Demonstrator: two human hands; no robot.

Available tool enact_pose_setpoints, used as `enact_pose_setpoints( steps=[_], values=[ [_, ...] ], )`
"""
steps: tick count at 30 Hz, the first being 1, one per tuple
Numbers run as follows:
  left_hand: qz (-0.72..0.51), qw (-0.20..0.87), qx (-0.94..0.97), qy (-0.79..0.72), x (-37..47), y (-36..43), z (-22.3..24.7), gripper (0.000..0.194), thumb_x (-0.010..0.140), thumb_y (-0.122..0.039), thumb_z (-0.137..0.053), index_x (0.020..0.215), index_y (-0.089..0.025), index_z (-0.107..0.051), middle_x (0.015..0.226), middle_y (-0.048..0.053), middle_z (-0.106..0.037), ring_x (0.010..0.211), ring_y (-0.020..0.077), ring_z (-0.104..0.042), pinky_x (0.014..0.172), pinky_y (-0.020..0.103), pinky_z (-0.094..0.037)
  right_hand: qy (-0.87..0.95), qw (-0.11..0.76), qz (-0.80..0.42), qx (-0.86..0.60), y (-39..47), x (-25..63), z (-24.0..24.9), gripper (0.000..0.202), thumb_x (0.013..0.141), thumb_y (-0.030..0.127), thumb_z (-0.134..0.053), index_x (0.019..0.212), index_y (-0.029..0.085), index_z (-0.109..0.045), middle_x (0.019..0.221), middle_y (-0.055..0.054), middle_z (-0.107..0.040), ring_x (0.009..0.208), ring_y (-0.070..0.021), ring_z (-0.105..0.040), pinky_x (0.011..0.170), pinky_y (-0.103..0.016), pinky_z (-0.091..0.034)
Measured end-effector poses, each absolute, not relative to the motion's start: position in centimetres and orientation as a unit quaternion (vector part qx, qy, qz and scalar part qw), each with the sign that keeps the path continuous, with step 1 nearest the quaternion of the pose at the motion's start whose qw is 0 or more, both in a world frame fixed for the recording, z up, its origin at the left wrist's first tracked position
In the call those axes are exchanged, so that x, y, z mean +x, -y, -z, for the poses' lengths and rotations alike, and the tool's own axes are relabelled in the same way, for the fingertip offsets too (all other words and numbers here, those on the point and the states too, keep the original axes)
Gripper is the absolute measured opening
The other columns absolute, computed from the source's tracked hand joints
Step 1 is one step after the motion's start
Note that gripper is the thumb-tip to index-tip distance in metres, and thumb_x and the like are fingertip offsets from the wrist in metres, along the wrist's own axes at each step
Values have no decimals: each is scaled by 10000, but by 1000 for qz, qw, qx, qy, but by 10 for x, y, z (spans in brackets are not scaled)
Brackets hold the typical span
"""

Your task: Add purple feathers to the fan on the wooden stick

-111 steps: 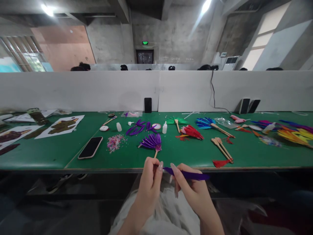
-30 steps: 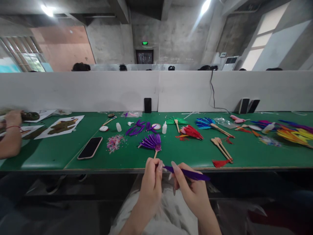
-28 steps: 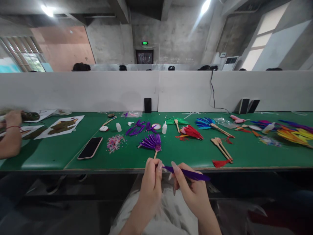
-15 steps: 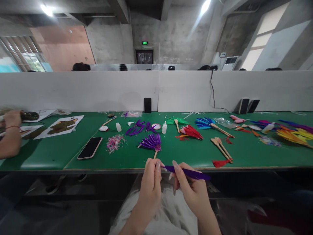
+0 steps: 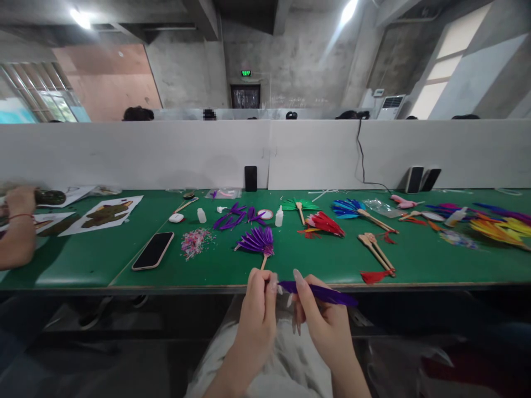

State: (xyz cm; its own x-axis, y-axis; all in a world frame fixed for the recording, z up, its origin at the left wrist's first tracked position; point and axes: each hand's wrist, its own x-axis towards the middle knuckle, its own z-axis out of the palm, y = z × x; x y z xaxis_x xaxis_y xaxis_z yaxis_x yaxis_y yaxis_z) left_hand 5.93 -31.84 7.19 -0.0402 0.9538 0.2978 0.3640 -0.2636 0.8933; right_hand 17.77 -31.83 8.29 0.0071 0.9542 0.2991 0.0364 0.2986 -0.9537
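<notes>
Over the table's front edge, my right hand [image 5: 319, 307] pinches a long purple feather [image 5: 332, 296] between thumb and fingers, its broad tip pointing right. Thumb and forefinger of my left hand [image 5: 261, 298] are closed at the feather's narrow base end. Pale fluff [image 5: 289, 300] shows between the hands. Just beyond my left hand lies a purple feather fan [image 5: 257, 240] with a wooden handle [image 5: 264, 261], its feathers spread away from me. Loose purple feathers [image 5: 230, 218] lie behind it, beside a small white dropper bottle [image 5: 279, 216].
To the left are a phone [image 5: 153, 251], a heap of pink sequins [image 5: 196, 243] and a small bottle [image 5: 201, 215]. Green [image 5: 302, 204], red [image 5: 326, 224] and blue [image 5: 348, 208] feather fans lie right, near wooden handles [image 5: 375, 253] with a red tassel. Another person's arm [image 5: 19, 232] works far left.
My left hand has shifted very slightly right along the feather's base. The right hand's lower fingers have moved a little; the feather stays almost in place.
</notes>
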Motion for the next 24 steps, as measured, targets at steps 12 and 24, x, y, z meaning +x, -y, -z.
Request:
enact_pose_setpoints(
  steps=[12, 24],
  values=[
    [-516, 335, 590, -522, 60, 319, -74, 333, 956, -457, -285, 854, -207, -481, 811, 31, -505, 713, 158, -479, 629, 267, -376, 561, 565, -422, -434, 318, 179, -87, 378, 905, 433, -494, 618, 189, -498, 430, 74, -403, 364, -72, -439, 397, -183, -373],
    [-467, 373, 638, -487, 49, 319, -78, 329, 957, -397, -337, 840, -192, -567, 579, -28, -489, 525, 100, -446, 505, 203, -323, 476, 602, -471, -435, 304, 186, -84, 463, 836, 500, -572, 509, 207, -423, 361, 79, -371, 306, -74, -393, 347, -194, -367]
  ],
)
